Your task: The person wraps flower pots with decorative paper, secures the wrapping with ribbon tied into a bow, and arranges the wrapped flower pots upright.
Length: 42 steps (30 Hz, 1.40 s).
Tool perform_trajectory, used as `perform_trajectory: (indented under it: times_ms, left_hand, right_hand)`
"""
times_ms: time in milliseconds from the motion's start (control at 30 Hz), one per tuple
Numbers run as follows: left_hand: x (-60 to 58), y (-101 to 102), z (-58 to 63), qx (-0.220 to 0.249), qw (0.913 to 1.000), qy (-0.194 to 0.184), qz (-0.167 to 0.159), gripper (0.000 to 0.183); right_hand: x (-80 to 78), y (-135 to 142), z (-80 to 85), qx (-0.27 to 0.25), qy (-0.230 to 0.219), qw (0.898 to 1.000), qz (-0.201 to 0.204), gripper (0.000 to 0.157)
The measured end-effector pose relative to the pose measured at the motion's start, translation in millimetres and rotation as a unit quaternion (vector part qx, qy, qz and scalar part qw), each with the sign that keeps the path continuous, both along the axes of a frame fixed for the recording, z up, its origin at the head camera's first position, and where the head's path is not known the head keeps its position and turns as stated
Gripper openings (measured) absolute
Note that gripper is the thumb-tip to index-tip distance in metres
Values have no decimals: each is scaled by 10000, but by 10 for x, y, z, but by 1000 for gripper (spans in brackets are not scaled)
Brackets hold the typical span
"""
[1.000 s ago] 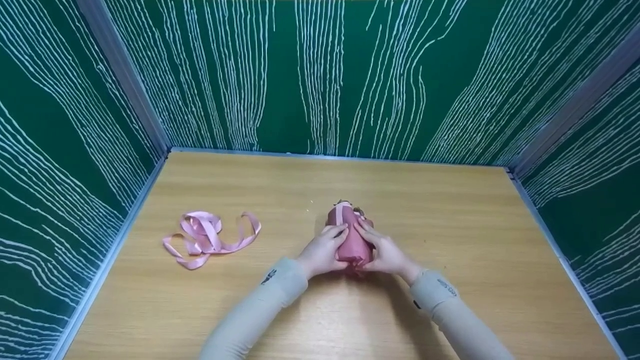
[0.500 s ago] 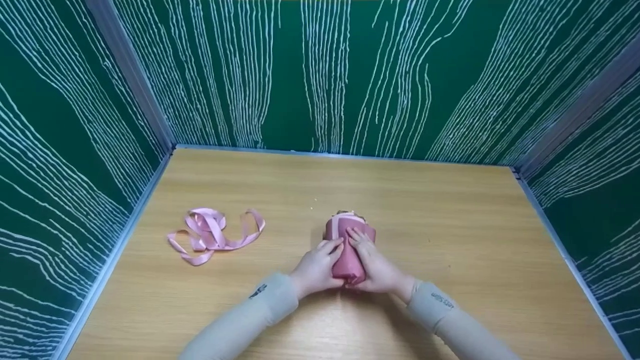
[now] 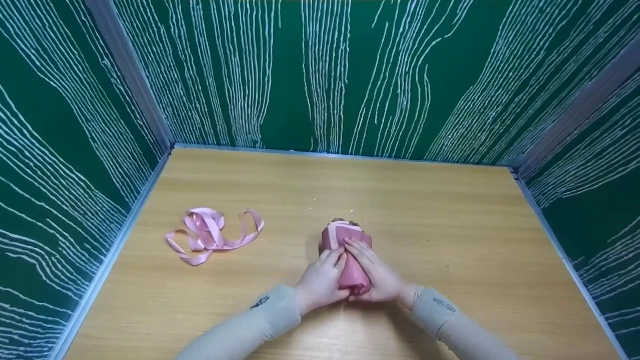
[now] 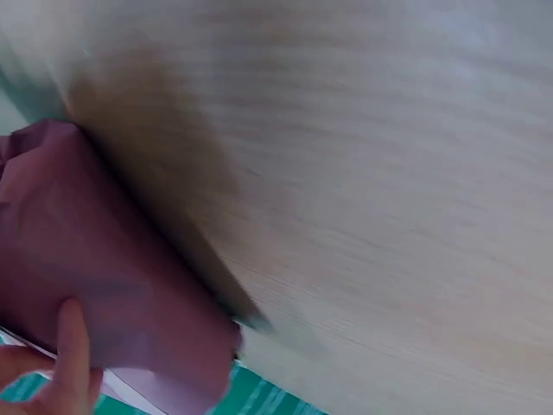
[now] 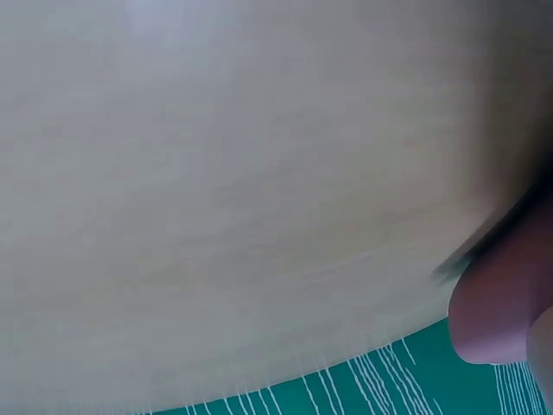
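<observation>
A cone-like bundle rolled in dusty pink paper [image 3: 354, 276] lies on the table, its wider end pointing away from me. Brownish bits, too small to make out, show at that far end, and a pale strip runs along the paper's edge. My left hand [image 3: 320, 284] grips the bundle from the left, thumb and fingers round it. From the right, my right hand [image 3: 376, 278] holds it with its fingers laid over the top. In the left wrist view the paper bundle [image 4: 112, 251] has fingers [image 4: 74, 354] on it. Only the bundle's end [image 5: 492, 311] shows in the right wrist view.
A loose pink satin ribbon [image 3: 212, 235] lies tangled on the wooden table [image 3: 475, 225] to the left. Tiny pale specks [image 3: 351, 210] are scattered beyond the bundle. Green walls [image 3: 280, 75] with white lines enclose the back and sides.
Both hands have drawn the bundle a little nearer to me, and more pale specks lie beyond it. My right fingers have shifted over the paper's top. The ribbon stays put.
</observation>
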<state>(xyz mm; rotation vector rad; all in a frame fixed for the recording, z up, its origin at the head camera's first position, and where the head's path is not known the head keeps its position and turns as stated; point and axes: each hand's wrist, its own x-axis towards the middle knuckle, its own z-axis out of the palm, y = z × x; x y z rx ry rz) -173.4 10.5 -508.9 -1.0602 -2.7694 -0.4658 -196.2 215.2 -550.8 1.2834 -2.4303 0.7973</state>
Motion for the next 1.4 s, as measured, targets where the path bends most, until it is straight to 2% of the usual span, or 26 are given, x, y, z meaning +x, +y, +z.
perform_trajectory:
  times_ms: [133, 267, 367, 433, 533, 633, 733, 800, 867, 1033, 1167, 1400]
  left_hand:
    - [18, 4, 7, -163, 9997, 183, 46, 80]
    - [7, 14, -15, -239, 9991, 350, 71, 80]
    - [13, 23, -22, -245, 9993, 285, 84, 82]
    - [16, 20, -3, -249, 9996, 128, 32, 83]
    - [-27, -8, 61, -285, 9990, -239, -244, 85]
    - [-130, -67, 152, -509, 9944, -565, -740, 89]
    - [-227, -131, 209, -891, 9865, -681, -1192, 95]
    - [-257, -162, 210, -1022, 9838, -616, -1337, 96]
    - [-257, -180, 189, -1016, 9845, -505, -1336, 94]
    - [-215, -182, 117, -637, 9913, -61, -1153, 84]
    - [-199, -160, 74, -590, 9927, 317, -1002, 81]
    - [-169, -132, 3, -347, 9952, 553, -733, 77]
  right_hand:
    - [7, -32, 53, 102, 118, 9998, -104, 95]
    - [32, -69, 174, 542, -158, 9980, -267, 100]
    - [49, -74, 211, 794, -399, 9952, -404, 105]
    - [59, -63, 197, 812, -372, 9949, -470, 108]
    - [60, -39, 137, 630, -84, 9968, -486, 108]
    - [49, -19, 72, 316, 100, 9986, -419, 106]
    - [30, -9, 29, 100, 135, 9993, -341, 105]
    - [21, -12, 20, 60, 82, 9995, -299, 104]
    - [15, -20, 20, 75, 75, 9996, -277, 104]
    - [25, -49, 27, 4, 12, 9996, -295, 112]
    - [38, -72, 9, -181, -49, 9992, -350, 116]
    - [35, -90, -38, -324, 250, 9982, -448, 99]
